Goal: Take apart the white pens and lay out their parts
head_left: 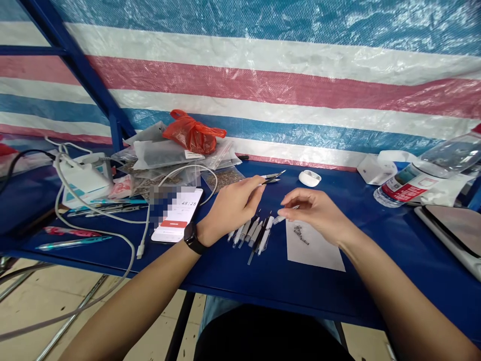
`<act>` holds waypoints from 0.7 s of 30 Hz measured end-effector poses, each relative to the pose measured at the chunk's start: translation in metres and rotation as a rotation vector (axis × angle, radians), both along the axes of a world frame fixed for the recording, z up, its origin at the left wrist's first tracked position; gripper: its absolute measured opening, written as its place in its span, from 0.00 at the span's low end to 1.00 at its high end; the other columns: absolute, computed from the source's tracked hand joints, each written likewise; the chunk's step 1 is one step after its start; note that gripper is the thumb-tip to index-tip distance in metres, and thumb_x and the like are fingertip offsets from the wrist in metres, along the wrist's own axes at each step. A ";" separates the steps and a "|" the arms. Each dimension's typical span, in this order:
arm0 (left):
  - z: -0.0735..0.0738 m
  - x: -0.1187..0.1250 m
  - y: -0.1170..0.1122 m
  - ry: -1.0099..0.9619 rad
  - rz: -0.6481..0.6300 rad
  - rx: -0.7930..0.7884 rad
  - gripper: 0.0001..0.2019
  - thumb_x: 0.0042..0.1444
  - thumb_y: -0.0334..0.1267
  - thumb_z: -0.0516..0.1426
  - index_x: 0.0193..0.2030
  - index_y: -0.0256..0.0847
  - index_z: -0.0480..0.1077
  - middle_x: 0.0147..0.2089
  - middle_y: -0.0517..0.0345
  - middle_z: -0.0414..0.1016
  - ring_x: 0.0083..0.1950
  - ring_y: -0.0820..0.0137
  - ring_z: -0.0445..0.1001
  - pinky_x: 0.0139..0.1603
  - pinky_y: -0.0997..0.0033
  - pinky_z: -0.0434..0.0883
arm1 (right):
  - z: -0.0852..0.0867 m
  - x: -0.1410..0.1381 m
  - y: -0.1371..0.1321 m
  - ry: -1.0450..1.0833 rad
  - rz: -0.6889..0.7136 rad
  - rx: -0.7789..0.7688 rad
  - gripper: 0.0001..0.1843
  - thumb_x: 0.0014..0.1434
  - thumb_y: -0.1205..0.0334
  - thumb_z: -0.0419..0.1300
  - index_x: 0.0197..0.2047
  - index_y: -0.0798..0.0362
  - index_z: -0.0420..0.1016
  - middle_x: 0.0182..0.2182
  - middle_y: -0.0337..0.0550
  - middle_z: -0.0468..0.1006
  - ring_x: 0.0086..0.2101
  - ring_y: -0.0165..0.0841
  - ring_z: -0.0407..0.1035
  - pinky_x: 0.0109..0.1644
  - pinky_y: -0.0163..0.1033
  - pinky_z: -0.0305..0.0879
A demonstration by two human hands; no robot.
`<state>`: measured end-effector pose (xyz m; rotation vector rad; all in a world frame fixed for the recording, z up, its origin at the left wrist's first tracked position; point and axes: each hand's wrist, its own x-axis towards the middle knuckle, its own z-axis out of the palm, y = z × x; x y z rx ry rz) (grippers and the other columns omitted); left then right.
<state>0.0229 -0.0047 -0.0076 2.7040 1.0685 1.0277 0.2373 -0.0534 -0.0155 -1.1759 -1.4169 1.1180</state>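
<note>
My left hand [236,201] is closed, thumb against fingers, around a slim dark pointed tool [277,176] that looks like tweezers. My right hand [315,210] pinches a small translucent pen part [278,219] between thumb and fingertips, over the edge of a white paper sheet [319,255]. Several small dark grey pieces [300,234] lie grouped on that sheet. Between and below my hands, a row of disassembled-looking pens [266,234] with white and grey barrels rests on the blue table [233,276]. Part of the row is hidden by my left hand.
Left of my left hand lie a phone [176,215], a white cable [141,240] and several pens [75,242]. Plastic bags [161,153] and a red bag [195,133] are piled behind. An earbud case [310,178], bottle [409,183] and grey scale-like device [451,235] stand rightward.
</note>
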 end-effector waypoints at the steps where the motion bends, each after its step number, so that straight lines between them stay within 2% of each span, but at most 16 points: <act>1: 0.001 -0.002 0.002 0.034 0.045 0.045 0.14 0.73 0.40 0.47 0.53 0.40 0.72 0.39 0.56 0.77 0.36 0.67 0.75 0.36 0.69 0.62 | -0.002 -0.007 0.000 0.004 0.034 -0.005 0.28 0.34 0.50 0.83 0.32 0.56 0.77 0.28 0.41 0.78 0.29 0.30 0.73 0.31 0.32 0.68; 5: 0.006 -0.010 0.006 0.133 0.175 0.120 0.16 0.73 0.39 0.45 0.54 0.40 0.72 0.43 0.53 0.79 0.40 0.63 0.78 0.36 0.68 0.63 | -0.008 -0.027 0.003 -0.005 0.182 -0.045 0.27 0.37 0.53 0.82 0.34 0.56 0.77 0.26 0.40 0.78 0.27 0.27 0.72 0.31 0.31 0.68; 9: 0.009 -0.012 0.006 0.201 0.213 0.127 0.16 0.74 0.39 0.44 0.56 0.40 0.71 0.47 0.51 0.80 0.43 0.62 0.79 0.35 0.67 0.63 | -0.013 -0.035 0.005 -0.026 0.254 -0.039 0.25 0.39 0.52 0.81 0.34 0.56 0.77 0.27 0.40 0.79 0.27 0.28 0.73 0.33 0.31 0.68; 11: 0.011 -0.011 0.004 0.233 0.222 0.125 0.17 0.74 0.38 0.44 0.55 0.40 0.71 0.47 0.52 0.80 0.43 0.62 0.79 0.35 0.67 0.62 | -0.013 -0.035 0.006 -0.036 0.230 0.002 0.25 0.40 0.50 0.81 0.33 0.56 0.78 0.29 0.42 0.79 0.29 0.30 0.74 0.35 0.33 0.71; 17: 0.019 -0.016 0.003 0.386 0.228 0.089 0.14 0.72 0.37 0.46 0.50 0.41 0.72 0.45 0.54 0.80 0.44 0.61 0.79 0.34 0.65 0.60 | -0.005 -0.024 0.007 -0.071 0.019 0.118 0.25 0.39 0.48 0.81 0.32 0.55 0.79 0.31 0.43 0.79 0.31 0.32 0.74 0.38 0.36 0.72; 21: 0.025 -0.021 0.005 0.450 0.260 0.048 0.13 0.72 0.36 0.46 0.47 0.40 0.71 0.44 0.53 0.80 0.44 0.60 0.79 0.34 0.64 0.59 | -0.007 -0.031 0.009 -0.077 0.099 0.107 0.24 0.41 0.48 0.80 0.33 0.55 0.78 0.32 0.43 0.79 0.31 0.32 0.74 0.37 0.36 0.73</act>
